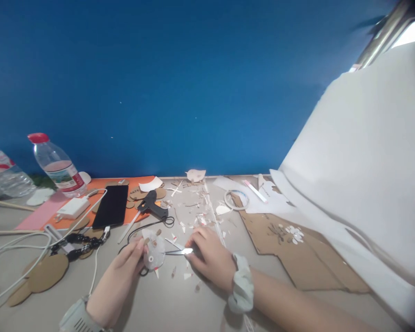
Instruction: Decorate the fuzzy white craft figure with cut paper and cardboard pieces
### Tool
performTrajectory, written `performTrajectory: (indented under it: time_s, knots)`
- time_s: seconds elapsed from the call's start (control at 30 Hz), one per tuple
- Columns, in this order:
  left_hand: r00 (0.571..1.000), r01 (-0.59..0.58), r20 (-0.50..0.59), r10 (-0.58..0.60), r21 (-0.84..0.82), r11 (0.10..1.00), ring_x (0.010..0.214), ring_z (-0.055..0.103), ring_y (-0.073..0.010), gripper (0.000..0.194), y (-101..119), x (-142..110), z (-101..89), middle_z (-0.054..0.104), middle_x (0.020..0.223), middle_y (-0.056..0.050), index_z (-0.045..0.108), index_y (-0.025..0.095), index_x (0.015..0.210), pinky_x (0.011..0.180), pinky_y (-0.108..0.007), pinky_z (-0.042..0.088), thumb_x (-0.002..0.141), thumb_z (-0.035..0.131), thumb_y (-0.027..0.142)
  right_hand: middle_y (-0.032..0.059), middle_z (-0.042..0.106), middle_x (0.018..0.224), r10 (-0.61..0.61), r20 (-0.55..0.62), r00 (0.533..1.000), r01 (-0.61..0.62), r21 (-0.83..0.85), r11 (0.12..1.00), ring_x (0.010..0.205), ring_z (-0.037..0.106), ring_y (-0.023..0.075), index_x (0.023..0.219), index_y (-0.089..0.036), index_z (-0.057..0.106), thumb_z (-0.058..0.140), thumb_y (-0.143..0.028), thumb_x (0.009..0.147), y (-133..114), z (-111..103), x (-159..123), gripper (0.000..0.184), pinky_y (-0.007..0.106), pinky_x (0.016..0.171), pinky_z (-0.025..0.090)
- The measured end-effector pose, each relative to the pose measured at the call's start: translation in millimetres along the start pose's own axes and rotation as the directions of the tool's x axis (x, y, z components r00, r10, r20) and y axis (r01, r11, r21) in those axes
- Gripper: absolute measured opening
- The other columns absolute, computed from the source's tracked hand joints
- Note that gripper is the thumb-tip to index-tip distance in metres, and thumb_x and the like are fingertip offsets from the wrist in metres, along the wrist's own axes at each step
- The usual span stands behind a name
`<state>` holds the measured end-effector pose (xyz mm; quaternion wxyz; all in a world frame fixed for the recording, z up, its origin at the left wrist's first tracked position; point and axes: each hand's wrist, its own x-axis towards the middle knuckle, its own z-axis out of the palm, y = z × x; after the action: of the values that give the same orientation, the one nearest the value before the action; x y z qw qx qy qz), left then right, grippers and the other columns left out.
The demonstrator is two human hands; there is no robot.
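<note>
My left hand (126, 263) pinches a rounded white cutout (154, 251) at its left edge. Small brown bits and a little ring-shaped mark show on its face. A pair of scissors (174, 252) lies partly behind the cutout, its blades pointing right and a dark loop showing below left. Close to the blade tips, my right hand (210, 256) rests low over the table. Its thumb and fingers are bent and apart, with a bright tip near them; I see no firm hold on it. White and red paper scraps lie around both hands.
A black glue gun (154, 206) with a cord lies behind my left hand, beside a phone (110, 206) and white charger (72, 207). Bottles (57, 166) stand at left. A tape roll (236, 200) and cut cardboard (297, 258) lie right, below a large white sheet (366, 152).
</note>
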<state>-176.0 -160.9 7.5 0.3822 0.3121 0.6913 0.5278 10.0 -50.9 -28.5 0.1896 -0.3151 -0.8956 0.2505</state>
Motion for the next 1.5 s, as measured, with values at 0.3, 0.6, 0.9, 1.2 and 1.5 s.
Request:
performTrajectory:
  time_s: [0.3,0.6,0.9,1.2,1.5]
  knots:
    - [0.982,-0.019,0.180,-0.063,0.419,0.908,0.091,0.057,-0.0283,0.037,5,5,-1.6,0.066,0.079,-0.005,0.059,0.022,0.073,0.080,-0.035,0.043,0.075,0.042,0.055,0.0039,0.051,0.093,0.019,-0.001,1.000,-0.019,0.057,0.998,0.093,0.046,0.0219,0.085,-0.019,0.052,0.066,-0.022,0.069,-2,-3,-2,0.021,0.037,0.082,0.036]
    - [0.960,0.089,0.235,-0.153,0.262,0.961,0.080,0.057,-0.0229,0.041,4,19,0.9,0.063,0.079,-0.004,0.059,0.020,0.076,0.070,-0.030,0.043,0.070,0.049,0.059,0.0021,0.049,0.093,0.066,-0.049,0.997,-0.062,0.078,0.995,0.093,0.046,0.0203,0.085,-0.020,0.052,0.067,-0.024,0.069,0,-5,-6,0.022,0.036,0.083,0.033]
    - [0.922,0.248,0.322,-0.213,-0.069,0.966,0.069,0.055,-0.0162,0.036,1,18,10.7,0.056,0.070,0.001,0.055,0.019,0.069,0.065,-0.027,0.047,0.069,0.063,0.054,-0.0001,0.055,0.090,0.061,-0.054,0.997,-0.058,0.048,0.997,0.092,0.047,0.0202,0.083,-0.021,0.055,0.069,-0.026,0.070,9,-4,-4,0.020,0.035,0.081,0.030]
    - [0.928,0.239,0.336,-0.162,-0.202,0.950,0.071,0.058,-0.0171,0.028,3,21,19.1,0.059,0.074,-0.001,0.057,0.021,0.071,0.067,-0.029,0.051,0.078,0.058,0.048,-0.0021,0.058,0.077,0.066,-0.084,0.994,-0.060,0.074,0.995,0.084,0.049,0.0189,0.077,-0.020,0.055,0.071,-0.030,0.072,19,-6,-4,0.019,0.034,0.077,0.029]
    - [0.988,-0.138,0.094,0.121,0.196,0.971,0.067,0.055,-0.0173,0.027,16,18,32.1,0.059,0.069,0.000,0.060,0.021,0.074,0.062,-0.025,0.046,0.080,0.051,0.046,-0.0017,0.056,0.078,0.094,-0.160,0.983,-0.077,0.108,0.991,0.080,0.049,0.0170,0.076,-0.020,0.053,0.067,-0.027,0.076,22,-10,-2,0.016,0.033,0.076,0.031]
